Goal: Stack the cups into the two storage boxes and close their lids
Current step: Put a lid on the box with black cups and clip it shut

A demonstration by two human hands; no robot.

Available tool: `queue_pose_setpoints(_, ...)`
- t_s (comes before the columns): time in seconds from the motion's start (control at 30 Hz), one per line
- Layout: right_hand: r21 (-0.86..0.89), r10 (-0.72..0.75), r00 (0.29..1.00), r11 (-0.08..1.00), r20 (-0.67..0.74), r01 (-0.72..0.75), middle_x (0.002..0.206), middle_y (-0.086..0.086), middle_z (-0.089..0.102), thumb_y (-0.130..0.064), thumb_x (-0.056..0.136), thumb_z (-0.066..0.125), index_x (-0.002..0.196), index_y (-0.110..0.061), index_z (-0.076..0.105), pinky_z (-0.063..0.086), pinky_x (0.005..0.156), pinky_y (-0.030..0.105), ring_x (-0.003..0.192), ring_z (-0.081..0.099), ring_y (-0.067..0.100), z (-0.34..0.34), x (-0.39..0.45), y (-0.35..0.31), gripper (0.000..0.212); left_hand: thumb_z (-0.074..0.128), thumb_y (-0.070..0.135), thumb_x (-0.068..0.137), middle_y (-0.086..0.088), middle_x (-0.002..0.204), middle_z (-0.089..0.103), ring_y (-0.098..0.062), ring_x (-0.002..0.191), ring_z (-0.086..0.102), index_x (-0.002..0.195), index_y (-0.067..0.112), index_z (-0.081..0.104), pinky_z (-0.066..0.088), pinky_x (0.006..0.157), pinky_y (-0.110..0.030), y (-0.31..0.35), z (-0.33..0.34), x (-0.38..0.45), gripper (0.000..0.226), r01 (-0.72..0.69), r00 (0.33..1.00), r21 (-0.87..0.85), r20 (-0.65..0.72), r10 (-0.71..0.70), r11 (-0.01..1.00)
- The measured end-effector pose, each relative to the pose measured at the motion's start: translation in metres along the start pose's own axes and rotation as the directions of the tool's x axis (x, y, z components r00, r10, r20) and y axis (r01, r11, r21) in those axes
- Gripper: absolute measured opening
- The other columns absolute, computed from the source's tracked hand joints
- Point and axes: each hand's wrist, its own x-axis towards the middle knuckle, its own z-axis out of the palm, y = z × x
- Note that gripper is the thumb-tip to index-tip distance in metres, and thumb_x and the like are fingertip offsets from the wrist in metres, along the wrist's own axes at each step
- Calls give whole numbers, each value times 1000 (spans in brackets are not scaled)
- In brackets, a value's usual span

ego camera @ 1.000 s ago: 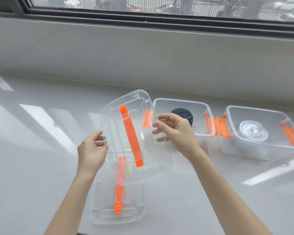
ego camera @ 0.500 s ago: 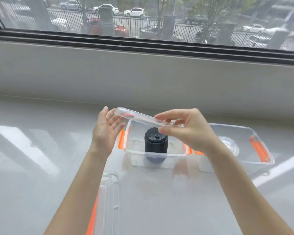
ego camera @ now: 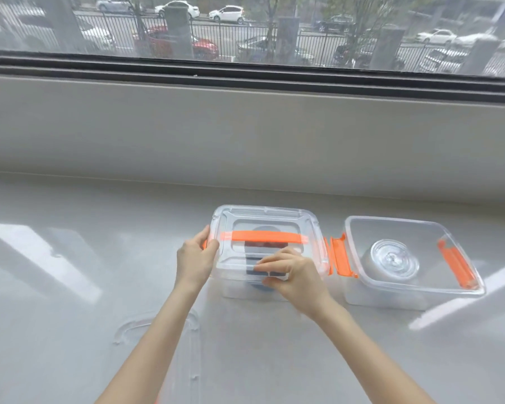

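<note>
A clear lid (ego camera: 264,225) lay on the left box (ego camera: 245,290), over a dark cup (ego camera: 263,259). The left hand (ego camera: 193,259) gripped the lid's left edge; the right hand (ego camera: 293,275) pressed curled fingers (ego camera: 267,266) on its near edge. Just right, an open box (ego camera: 414,298) held a clear cup (ego camera: 394,260). Another lid (ego camera: 193,339) lay on the bench (ego camera: 56,316) beneath the left forearm.

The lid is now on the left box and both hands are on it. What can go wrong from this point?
1. The lid may sit unevenly on the left box; the left hand holds one end, the right hand presses the near edge, so the far side could stay raised.
2. The orange latch on the right end looks unfastened.
3. The right box is open, its lid lying near the left forearm, which could knock it.
</note>
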Motion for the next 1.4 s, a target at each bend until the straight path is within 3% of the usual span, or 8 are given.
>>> queue_pose_setpoints(0.2, -19, -9, 999, 1000, 31, 9, 96, 2, 71, 1, 72, 70, 93, -10, 74, 33, 83, -3, 93, 43, -20, 9, -5, 8, 25, 46, 12, 82, -8, 67, 36, -17, 64, 27, 79, 7, 62, 26, 55, -26, -8, 3, 2, 17, -4, 997, 71, -77, 9, 997)
queue_pose_setpoints(0.6, 35, 40, 998, 998, 52, -42, 102, 9, 70, 0, 76, 67, 94, -9, 73, 37, 80, -3, 93, 51, -17, 13, -6, 9, 21, 47, 20, 76, -4, 74, 46, -20, 69, 38, 63, 35, 51, 34, 66, -31, -11, -2, 0, 20, -13, 999, 27, -51, 14, 1000)
queue_pose_setpoints(0.67, 20, 40, 999, 999, -29, -39, 106, 7, 68, -4, 78, 66, 95, -10, 73, 36, 80, -5, 99, 55, -3, 7, -5, 7, 18, 52, 15, 79, -12, 78, 58, -32, 75, 50, 89, 22, 69, 41, 73, -33, -8, -3, -1, 21, 4, 997, 16, -77, -2, 1000)
queue_pose_setpoints(0.83, 57, 282, 881, 958, -381, -282, 124, 7, 58, -14, 84, 63, 118, -7, 57, 29, 95, 15, 121, 47, 22, -25, 4, 24, 36, 65, 37, 76, -12, 130, 53, -27, 122, 48, 134, 9, 44, 38, 100, -36, -18, -8, 5, 67, 229, 973, -12, -30, -229, 973)
queue_pose_setpoints(0.9, 79, 429, 842, 900, -328, -428, 125, 11, 55, -23, 84, 63, 124, -4, 48, 32, 92, 25, 120, 47, 26, -31, 3, 34, 47, 70, 56, 56, -12, 103, 58, -25, 95, 55, 112, 3, 58, 42, 84, -34, -22, -11, 7, 78, 342, 939, -168, 80, -333, 924)
queue_pose_setpoints(1.0, 99, 513, 804, 855, -301, -509, 123, 13, 54, -30, 82, 64, 126, -1, 44, 34, 89, 29, 117, 48, 28, -29, 0, 44, 57, 75, 45, 61, -6, 75, 56, -22, 74, 50, 80, 9, 66, 39, 65, -29, -22, -9, 7, 41, 289, 957, -214, 32, -289, 933)
queue_pose_setpoints(1.23, 119, 554, 773, 829, -309, -546, 126, 14, 54, -33, 82, 63, 126, -3, 44, 36, 97, 34, 119, 47, 29, -27, 2, 45, 57, 64, 24, 80, -10, 62, 51, -24, 64, 43, 78, 21, 65, 39, 63, -33, -16, -4, 5, 4, -36, 990, 119, -134, 52, 992)
queue_pose_setpoints(1.4, 159, 564, 779, 825, -274, -542, 133, 13, 51, -34, 81, 64, 130, -4, 42, 38, 104, 39, 124, 45, 27, -26, 2, 41, 62, 52, 16, 87, -14, 48, 37, -35, 58, 37, 76, 1, 66, 29, 55, -32, -20, 0, 6, 23, -86, 969, 333, -189, 156, 939)
